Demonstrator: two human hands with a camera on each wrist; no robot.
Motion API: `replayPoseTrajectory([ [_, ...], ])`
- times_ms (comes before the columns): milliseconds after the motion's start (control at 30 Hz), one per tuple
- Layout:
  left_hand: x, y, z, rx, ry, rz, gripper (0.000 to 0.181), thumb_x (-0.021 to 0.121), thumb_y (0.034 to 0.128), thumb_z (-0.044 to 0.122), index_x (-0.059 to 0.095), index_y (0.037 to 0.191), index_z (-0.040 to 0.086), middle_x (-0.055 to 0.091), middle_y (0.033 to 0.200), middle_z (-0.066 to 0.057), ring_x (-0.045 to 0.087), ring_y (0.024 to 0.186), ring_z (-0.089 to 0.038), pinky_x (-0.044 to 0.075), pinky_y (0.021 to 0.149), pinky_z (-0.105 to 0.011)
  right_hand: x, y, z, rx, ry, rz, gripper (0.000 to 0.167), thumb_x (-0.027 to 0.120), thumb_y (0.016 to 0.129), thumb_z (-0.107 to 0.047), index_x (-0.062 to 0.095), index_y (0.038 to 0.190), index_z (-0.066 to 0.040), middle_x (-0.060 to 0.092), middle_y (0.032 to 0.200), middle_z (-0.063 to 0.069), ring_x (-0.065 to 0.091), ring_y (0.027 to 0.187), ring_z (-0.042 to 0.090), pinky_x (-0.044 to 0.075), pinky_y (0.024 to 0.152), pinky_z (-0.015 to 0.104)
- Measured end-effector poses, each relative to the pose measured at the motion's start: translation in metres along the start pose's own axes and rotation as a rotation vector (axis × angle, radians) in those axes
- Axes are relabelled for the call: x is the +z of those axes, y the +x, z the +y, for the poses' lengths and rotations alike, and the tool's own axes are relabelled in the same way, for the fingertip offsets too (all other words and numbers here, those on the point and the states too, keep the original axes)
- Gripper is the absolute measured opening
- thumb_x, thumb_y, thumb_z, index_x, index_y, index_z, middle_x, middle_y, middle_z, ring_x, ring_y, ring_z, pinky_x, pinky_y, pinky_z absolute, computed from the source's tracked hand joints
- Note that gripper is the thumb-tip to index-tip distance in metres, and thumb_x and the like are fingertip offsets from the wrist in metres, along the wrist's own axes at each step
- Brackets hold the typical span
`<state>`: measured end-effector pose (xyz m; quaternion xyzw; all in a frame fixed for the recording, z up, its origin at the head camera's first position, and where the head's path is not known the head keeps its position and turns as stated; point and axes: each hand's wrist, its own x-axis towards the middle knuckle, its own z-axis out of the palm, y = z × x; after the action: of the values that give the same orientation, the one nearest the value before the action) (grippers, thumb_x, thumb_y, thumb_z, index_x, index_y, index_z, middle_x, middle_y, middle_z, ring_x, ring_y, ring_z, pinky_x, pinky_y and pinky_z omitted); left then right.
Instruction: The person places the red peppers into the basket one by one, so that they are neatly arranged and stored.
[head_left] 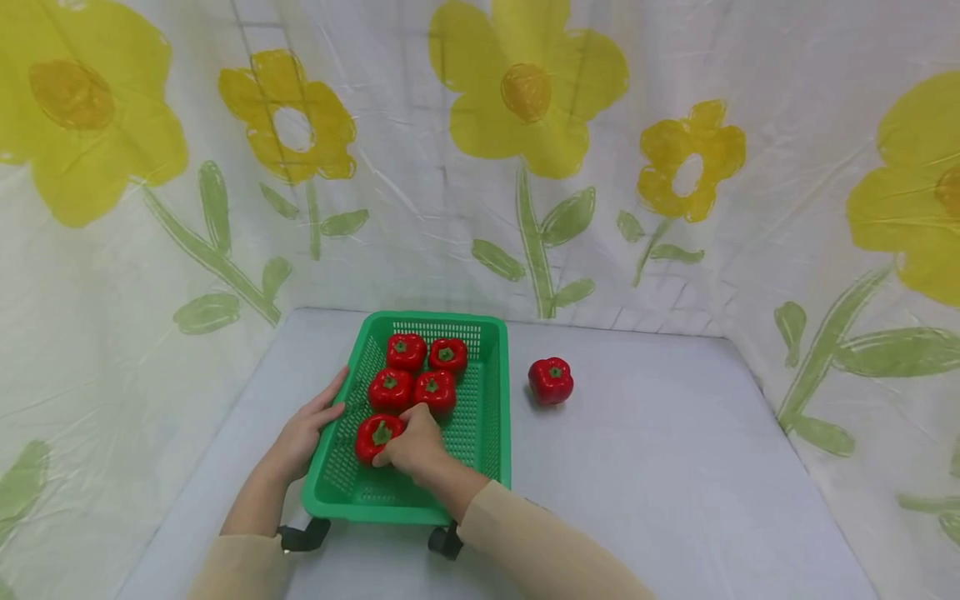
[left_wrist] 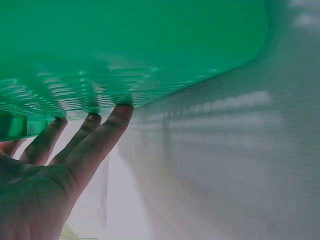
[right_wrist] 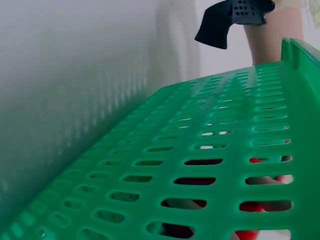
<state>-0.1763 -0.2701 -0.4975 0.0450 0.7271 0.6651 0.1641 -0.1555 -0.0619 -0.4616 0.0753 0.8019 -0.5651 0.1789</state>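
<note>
Inside a green plastic basket (head_left: 495, 400) sit several red bell peppers with green stems. My right hand (head_left: 416, 446) reaches over the near side and grips the nearest bell pepper (head_left: 369, 439), low in the basket's left half. Against the basket's left outer wall rests my left hand (head_left: 302, 433); in the left wrist view its straight fingers (left_wrist: 102, 137) touch the slotted green side. Through the slots in the right wrist view, bits of red and of a hand show, mostly hidden by the basket wall (right_wrist: 200, 145).
One more red bell pepper (head_left: 551, 381) stands on the white table (head_left: 660, 450), to the right of the basket. A curtain (head_left: 405, 208) painted with yellow flowers hangs behind and at both sides. Black wrist mounts (head_left: 446, 542) show below the basket's near edge.
</note>
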Motion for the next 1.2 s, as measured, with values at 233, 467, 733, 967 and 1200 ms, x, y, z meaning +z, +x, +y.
replayPoseTrajectory([
  [233,-0.0002,0.0003,-0.0004,0.001,-0.001,0.001,0.058,0.034,0.1106,0.025,0.012,0.163,0.035,0.001,0.171,-0.005,0.021,0.15,-0.049,0.053,0.098,-0.054,0.0027,0.0022,0.0014,0.011,-0.042,0.002,0.059,0.09,0.069,0.0,0.049,0.109,-0.011,0.058,0.105,0.007,0.055,0.093,0.026,0.059,0.074,0.044],
  [467,-0.0008,0.0,-0.0006,0.001,0.004,0.005,0.058,0.034,0.1105,0.026,0.012,0.163,0.034,0.003,0.171,-0.007,0.024,0.149,-0.049,0.054,0.096,-0.053,0.006,0.0027,0.0032,0.006,-0.079,0.005,0.062,0.091,0.068,-0.001,0.049,0.113,-0.009,0.058,0.106,0.008,0.055,0.097,0.028,0.059,0.076,0.047],
  [733,-0.0001,-0.0004,-0.0001,0.013,0.013,-0.001,0.058,0.035,0.1104,0.029,0.012,0.163,0.035,0.003,0.171,-0.007,0.023,0.148,-0.051,0.053,0.096,-0.055,0.0089,0.0051,0.006,-0.008,-0.061,0.005,0.067,0.091,0.067,0.002,0.048,0.118,-0.011,0.058,0.112,0.01,0.055,0.101,0.029,0.059,0.082,0.049],
  [967,0.001,-0.0002,-0.0007,0.012,0.002,-0.009,0.057,0.033,0.1108,0.027,0.011,0.163,0.035,0.002,0.171,-0.007,0.019,0.149,-0.051,0.051,0.098,-0.058,0.0073,0.0027,0.0054,-0.009,-0.062,-0.008,0.072,0.091,0.066,0.001,0.049,0.123,-0.01,0.058,0.116,0.011,0.055,0.106,0.03,0.058,0.084,0.051],
  [1200,0.0004,-0.0004,0.0002,0.016,0.006,-0.007,0.058,0.034,0.1106,0.028,0.011,0.163,0.034,0.002,0.171,-0.006,0.019,0.15,-0.05,0.052,0.098,-0.056,0.0026,-0.0016,0.0037,-0.035,-0.09,0.006,0.072,0.092,0.066,-0.001,0.05,0.124,-0.012,0.058,0.117,0.011,0.054,0.105,0.028,0.058,0.084,0.049],
])
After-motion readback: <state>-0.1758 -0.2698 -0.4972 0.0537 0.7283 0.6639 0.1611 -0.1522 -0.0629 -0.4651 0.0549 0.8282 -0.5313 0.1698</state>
